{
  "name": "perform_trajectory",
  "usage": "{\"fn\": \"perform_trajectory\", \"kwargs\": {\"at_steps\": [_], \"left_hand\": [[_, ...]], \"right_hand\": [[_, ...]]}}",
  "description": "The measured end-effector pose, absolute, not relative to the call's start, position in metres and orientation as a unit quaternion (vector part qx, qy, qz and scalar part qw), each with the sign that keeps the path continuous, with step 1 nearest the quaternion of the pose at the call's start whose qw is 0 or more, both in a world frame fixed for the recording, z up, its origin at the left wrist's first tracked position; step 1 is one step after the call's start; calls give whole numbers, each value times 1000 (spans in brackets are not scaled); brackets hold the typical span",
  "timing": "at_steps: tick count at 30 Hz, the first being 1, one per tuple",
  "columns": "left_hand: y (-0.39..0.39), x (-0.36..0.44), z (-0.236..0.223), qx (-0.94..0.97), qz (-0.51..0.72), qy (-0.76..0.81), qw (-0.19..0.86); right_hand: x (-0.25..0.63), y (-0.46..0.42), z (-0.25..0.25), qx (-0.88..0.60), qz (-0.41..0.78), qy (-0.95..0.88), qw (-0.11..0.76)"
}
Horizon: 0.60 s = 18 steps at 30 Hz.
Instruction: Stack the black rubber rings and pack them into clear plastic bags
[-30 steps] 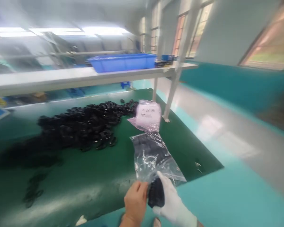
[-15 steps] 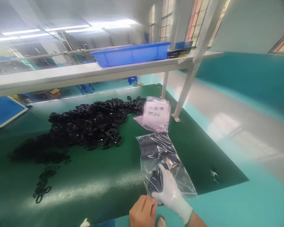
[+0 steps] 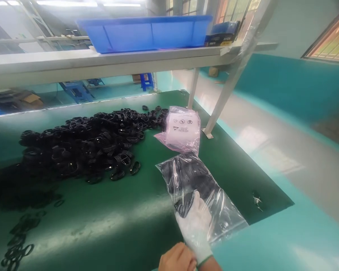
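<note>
A clear plastic bag [image 3: 228,210] lies on the green tabletop, its far part packed with black coiled cables [image 3: 186,171]. My right hand [image 3: 196,226], in a white glove, is at the near part of the bag. Its fingers close around a bundle of black coils [image 3: 184,205]; how far the hand is inside the bag I cannot tell. My bare left hand [image 3: 177,259] is curled closed beside the right wrist at the bottom edge, and what its fingers hold is hidden. Beyond the bag, touching its far end, lies a pink printed plastic bag [image 3: 183,128].
A large heap of black coiled cables [image 3: 81,146] spreads over the left of the green table [image 3: 124,222], with loose rings [image 3: 17,248] at the near left. A raised shelf [image 3: 147,64] with a blue bin [image 3: 149,35] crosses behind. Its post [image 3: 223,101] stands at the right.
My right hand has pushed the coils farther into line with the packed cables, which now look fuller. The left hand has come against the right wrist. The view has shifted down and right.
</note>
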<state>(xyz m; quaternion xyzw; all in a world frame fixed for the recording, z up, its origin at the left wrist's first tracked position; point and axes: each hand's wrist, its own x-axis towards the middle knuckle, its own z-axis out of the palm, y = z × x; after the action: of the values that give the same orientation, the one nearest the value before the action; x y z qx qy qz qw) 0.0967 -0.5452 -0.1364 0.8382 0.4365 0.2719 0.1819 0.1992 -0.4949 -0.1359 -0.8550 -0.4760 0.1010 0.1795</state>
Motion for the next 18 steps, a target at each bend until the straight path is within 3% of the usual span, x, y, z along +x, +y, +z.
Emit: {"fn": "perform_trajectory", "kwargs": {"at_steps": [7,13,18], "left_hand": [[-468,90,-104,775,111,509,359],[-485,76,-103,746,103,504,422],[-543,79,-118,637,39,641,426]], "right_hand": [[202,-495,-147,-851,117,-475,191],[216,-511,-141,-814,232,-477,236],[221,-508,-130,-832,189,-506,127]]}}
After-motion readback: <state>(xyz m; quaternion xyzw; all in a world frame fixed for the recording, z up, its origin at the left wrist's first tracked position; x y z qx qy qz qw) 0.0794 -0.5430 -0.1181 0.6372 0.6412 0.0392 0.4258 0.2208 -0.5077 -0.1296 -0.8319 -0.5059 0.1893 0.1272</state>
